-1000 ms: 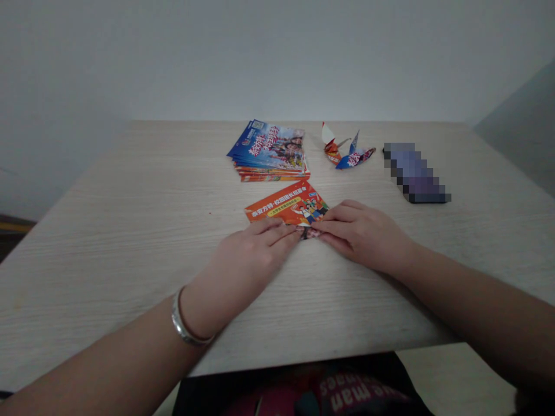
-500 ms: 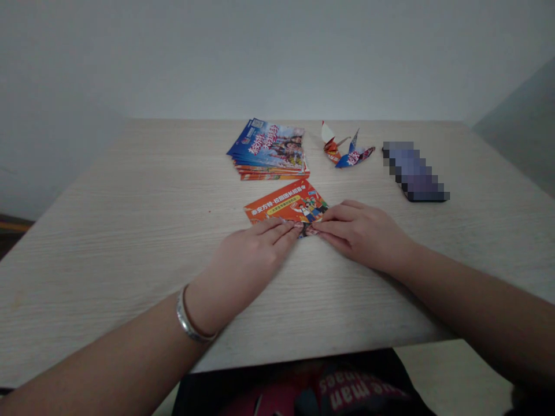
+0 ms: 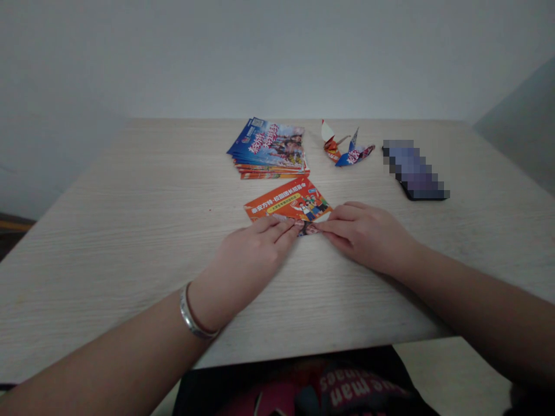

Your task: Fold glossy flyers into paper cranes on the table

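An orange flyer (image 3: 290,199) with white Chinese lettering and cartoon figures lies slanted on the table. Its near edge is folded over, so a dark, picture-printed strip (image 3: 309,228) shows between my hands. My left hand (image 3: 254,248), with a silver bangle at the wrist, presses its close-set fingers on the left part of this fold; its thumb is hidden. From the other side, my right hand (image 3: 366,234) has its fingers drawn together at the right end of the strip. The flyer's near left corner is covered by my left fingers.
Behind the flyer lies a fanned stack of blue and orange flyers (image 3: 271,144). Two folded paper cranes (image 3: 351,157) sit to its right, then a dark phone (image 3: 416,171) with a blurred screen. The pale wooden table (image 3: 130,202) meets a wall at the back.
My right fingertips have slid a little to the right along the fold, baring more of the flyer's right corner. My left hand has barely shifted.
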Demonstrator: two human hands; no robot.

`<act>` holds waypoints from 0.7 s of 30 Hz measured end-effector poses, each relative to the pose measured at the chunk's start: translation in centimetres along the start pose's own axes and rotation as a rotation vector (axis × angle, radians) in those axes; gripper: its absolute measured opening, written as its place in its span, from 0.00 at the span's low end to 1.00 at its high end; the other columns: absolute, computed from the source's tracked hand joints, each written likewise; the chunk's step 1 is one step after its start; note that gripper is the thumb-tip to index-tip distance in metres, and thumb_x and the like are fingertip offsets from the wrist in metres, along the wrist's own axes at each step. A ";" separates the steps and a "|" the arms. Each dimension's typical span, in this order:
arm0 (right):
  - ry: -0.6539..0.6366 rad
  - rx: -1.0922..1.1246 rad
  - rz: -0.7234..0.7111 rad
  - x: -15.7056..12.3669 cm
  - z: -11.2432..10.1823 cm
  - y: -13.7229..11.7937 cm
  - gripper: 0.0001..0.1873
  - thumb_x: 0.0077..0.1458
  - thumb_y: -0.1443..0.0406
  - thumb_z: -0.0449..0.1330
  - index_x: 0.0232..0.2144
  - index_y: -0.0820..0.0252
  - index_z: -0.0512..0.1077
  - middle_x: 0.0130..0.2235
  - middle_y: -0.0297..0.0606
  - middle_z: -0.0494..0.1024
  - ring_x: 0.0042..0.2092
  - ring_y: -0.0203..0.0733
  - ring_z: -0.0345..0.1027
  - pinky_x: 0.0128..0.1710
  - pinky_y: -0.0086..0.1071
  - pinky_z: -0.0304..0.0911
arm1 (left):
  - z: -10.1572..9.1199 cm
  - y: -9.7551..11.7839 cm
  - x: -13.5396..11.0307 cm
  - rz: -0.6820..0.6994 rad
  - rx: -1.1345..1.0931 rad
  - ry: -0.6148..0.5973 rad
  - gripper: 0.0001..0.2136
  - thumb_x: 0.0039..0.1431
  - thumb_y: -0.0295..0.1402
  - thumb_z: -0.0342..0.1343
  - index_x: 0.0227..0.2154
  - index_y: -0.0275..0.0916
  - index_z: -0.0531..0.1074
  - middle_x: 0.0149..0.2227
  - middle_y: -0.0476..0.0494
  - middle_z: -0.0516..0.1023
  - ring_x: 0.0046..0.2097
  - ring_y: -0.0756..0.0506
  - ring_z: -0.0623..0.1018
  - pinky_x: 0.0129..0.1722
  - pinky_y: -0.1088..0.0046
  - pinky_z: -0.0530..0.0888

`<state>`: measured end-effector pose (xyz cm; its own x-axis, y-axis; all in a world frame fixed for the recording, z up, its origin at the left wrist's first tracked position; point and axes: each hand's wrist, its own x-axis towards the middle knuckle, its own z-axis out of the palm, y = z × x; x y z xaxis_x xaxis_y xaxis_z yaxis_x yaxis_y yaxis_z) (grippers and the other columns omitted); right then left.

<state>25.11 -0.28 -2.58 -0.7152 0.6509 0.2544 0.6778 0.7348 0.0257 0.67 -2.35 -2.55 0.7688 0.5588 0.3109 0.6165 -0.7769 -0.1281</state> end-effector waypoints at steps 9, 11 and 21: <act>0.004 0.006 0.007 0.1 -0.2 -0.1 0.13 0.65 0.65 0.56 0.39 0.57 0.82 0.35 0.38 0.82 0.37 0.43 0.74 0.37 0.35 0.68 | 0.1 -0.1 0.1 -0.016 0.003 -0.017 0.17 0.61 0.21 0.55 0.52 0.30 0.75 0.50 0.37 0.81 0.50 0.39 0.81 0.44 0.62 0.83; 0.000 0.009 0.009 0.0 -0.3 -0.1 0.13 0.65 0.65 0.56 0.39 0.57 0.82 0.35 0.38 0.82 0.37 0.43 0.75 0.37 0.34 0.68 | 0.1 -0.1 0.1 -0.008 0.001 -0.015 0.17 0.61 0.20 0.55 0.52 0.29 0.75 0.50 0.37 0.81 0.50 0.38 0.81 0.45 0.62 0.83; -0.037 0.021 0.061 -0.3 -0.2 0.6 0.13 0.65 0.67 0.56 0.44 0.55 0.80 0.44 0.38 0.84 0.43 0.45 0.76 0.43 0.37 0.70 | 0.4 -0.5 -0.2 -0.106 0.006 -0.153 0.19 0.63 0.22 0.52 0.56 0.29 0.72 0.55 0.35 0.77 0.55 0.36 0.76 0.51 0.58 0.80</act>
<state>25.72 -0.07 -2.47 -0.6789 0.7008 0.2190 0.7169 0.6972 -0.0088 0.30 -2.00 -2.90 0.7164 0.6751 0.1763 0.6958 -0.7100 -0.1082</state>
